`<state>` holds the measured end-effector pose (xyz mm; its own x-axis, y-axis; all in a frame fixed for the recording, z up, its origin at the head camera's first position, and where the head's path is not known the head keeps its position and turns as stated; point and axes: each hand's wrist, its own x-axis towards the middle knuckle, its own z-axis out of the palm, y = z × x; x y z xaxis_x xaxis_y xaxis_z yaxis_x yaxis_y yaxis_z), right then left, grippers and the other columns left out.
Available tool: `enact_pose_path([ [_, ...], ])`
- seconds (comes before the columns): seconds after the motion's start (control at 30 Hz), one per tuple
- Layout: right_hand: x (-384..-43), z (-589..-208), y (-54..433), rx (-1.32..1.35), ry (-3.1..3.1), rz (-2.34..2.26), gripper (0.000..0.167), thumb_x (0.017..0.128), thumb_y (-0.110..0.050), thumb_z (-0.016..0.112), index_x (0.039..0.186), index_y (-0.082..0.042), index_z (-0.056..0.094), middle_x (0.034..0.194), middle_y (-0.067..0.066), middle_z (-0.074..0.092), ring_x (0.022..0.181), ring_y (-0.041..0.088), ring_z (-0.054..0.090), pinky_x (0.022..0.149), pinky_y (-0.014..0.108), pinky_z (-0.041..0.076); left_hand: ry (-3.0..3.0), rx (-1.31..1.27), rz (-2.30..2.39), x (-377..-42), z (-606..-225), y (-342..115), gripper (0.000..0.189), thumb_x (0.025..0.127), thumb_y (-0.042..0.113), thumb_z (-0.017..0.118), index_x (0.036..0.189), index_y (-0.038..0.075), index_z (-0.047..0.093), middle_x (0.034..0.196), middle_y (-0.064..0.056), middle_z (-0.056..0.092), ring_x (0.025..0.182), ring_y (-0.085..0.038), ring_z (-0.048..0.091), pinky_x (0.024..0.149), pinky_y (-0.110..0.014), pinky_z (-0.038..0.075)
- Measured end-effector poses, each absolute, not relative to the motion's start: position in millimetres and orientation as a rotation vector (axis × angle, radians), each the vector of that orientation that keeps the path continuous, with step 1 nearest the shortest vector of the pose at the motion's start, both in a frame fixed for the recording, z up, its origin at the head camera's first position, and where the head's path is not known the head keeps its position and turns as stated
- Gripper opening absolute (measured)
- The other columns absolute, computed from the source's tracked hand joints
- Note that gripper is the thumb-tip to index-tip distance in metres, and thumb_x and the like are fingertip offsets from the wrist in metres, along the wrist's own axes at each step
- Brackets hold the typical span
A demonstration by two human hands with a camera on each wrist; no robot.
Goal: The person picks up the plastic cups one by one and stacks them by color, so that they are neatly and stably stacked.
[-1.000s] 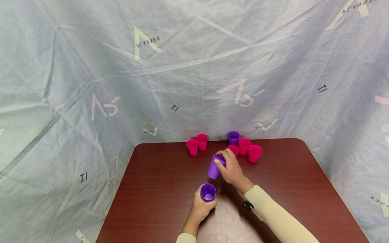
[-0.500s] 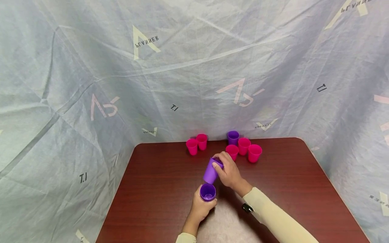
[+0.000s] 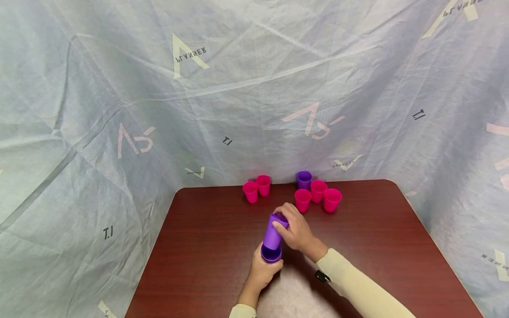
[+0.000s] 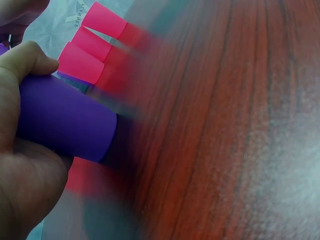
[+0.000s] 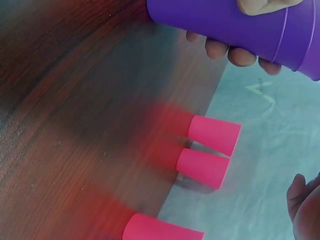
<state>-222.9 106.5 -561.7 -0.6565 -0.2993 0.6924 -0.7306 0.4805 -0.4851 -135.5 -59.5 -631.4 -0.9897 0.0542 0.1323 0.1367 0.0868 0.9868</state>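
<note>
Near the middle of the table, my left hand (image 3: 260, 270) grips a stack of nested purple cups (image 3: 272, 259), mouth upward. In the left wrist view the stack's smooth outer wall (image 4: 70, 120) shows between thumb and fingers. The right wrist view reveals several rims on the stacked cups (image 5: 215, 17), with left fingertips curled beneath. My right hand (image 3: 297, 230) holds another purple cup (image 3: 272, 236) by its rim, tilted, its base dipping into the stack's mouth. Part of my right hand (image 5: 307, 210) shows at the edge of the right wrist view.
Toward the back edge of the dark red wooden table (image 3: 207, 247) stand two pink cups (image 3: 251, 193) on the left. Three more pink cups (image 3: 302, 201) and a purple cup (image 3: 304, 179) group on the right. A printed grey sheet (image 3: 254, 88) hangs behind.
My right hand has brought its purple cup toward me and slightly left, from above the stack to its base being inside the mouth. My left hand has stayed nearly still.
</note>
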Motion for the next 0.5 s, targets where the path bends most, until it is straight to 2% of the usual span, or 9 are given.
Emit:
enact_pose_path([
  [0.3, -217.3, -558.3, 103.7, 0.878, -2.203, 1.067, 0.031, 0.090, -0.035, 0.067, 0.110, -0.013, 0.065, 0.098, -0.002, 0.060, 0.091, 0.012, 0.053, 0.077, 0.028, 0.047, -2.277, -0.223, -2.056, -135.5, -632.4, -60.4, 0.060, 0.070, -0.006, 0.084, 0.123, 0.015, 0.066, 0.103, -0.004, 0.072, 0.091, -0.008, 0.065, 0.088, -0.025, 0.054],
  [0.5, -212.8, -558.5, 100.4, 0.854, -2.214, 1.091, 0.033, 0.089, -0.036, 0.071, 0.110, -0.012, 0.065, 0.098, -0.002, 0.060, 0.092, 0.012, 0.054, 0.078, 0.028, 0.048, -2.263, -0.242, -2.063, -136.2, -633.4, -60.6, 0.064, 0.069, -0.007, 0.083, 0.127, 0.015, 0.066, 0.108, -0.006, 0.073, 0.094, -0.008, 0.065, 0.090, -0.025, 0.054],
])
